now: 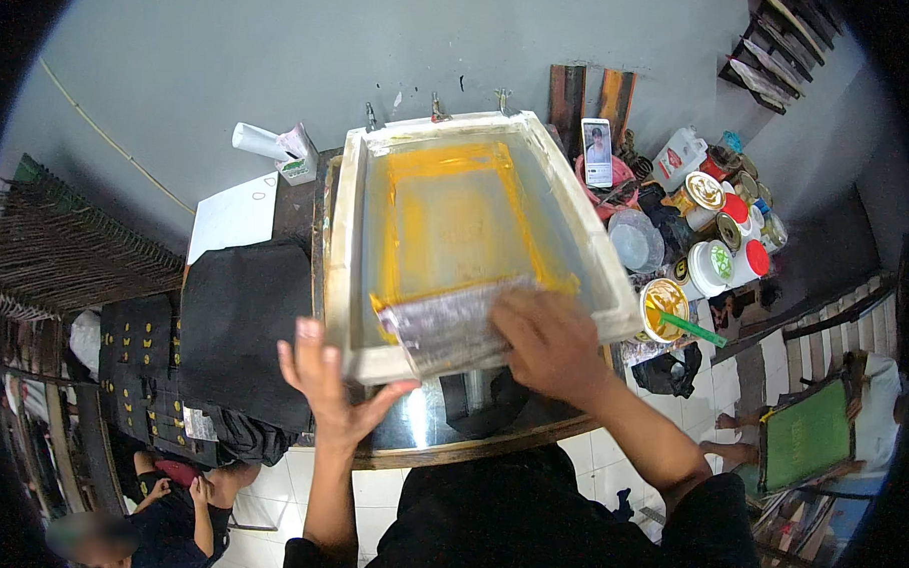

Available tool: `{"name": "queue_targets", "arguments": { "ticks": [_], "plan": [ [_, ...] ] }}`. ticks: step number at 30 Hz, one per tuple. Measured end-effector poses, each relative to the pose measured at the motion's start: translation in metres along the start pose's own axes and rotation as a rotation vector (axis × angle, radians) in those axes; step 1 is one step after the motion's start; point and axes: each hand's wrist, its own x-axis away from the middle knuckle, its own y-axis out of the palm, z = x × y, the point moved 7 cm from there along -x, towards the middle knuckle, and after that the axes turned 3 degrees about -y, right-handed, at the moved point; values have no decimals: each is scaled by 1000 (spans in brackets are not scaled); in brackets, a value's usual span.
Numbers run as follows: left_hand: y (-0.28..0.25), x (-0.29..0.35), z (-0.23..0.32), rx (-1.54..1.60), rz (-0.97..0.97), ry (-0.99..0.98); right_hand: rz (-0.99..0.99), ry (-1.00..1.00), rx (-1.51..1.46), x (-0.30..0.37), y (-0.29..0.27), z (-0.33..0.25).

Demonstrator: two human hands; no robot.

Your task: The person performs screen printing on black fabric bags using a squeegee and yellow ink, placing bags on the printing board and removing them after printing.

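A white-framed printing screen [349,210] lies tilted up in front of me, its far edge at metal clamps [438,107] by the wall. Yellow-orange ink [459,162] forms a rough rectangle on its grey mesh. My right hand [548,342] grips a squeegee [443,322] with a pale, stained handle, close to the near edge of the mesh; hand and tool are slightly blurred. At the near left corner of the frame is my left hand [331,385], fingers spread and thumb stretched along the rim. Whether its palm presses on the frame is hard to see.
Black fabric [245,327] lies left of the screen. To the right stand an open ink tub [664,306] with a green stick [691,328], several other containers and a phone [597,154]. One person [176,505] sits at lower left; another holds a green screen [808,437] at right.
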Motion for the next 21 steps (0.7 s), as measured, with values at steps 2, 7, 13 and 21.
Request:
{"name": "queue_targets", "arguments": {
  "ticks": [2, 7, 13, 21],
  "plan": [
    [-17, -40, 0, 195, 181, -95, 127, -26, 41, -39, -29, 9],
    [54, -47, -74, 175, -207, -738, 167, 2, 165, -142, -72, 49],
    [78, 39, -146, -25, -602, -1047, 16, 167, 43, -236, -94, 103],
    [-109, 134, -329, 49, -258, -1065, 178, 32, 219, -289, -103, 132]
  ]
}}
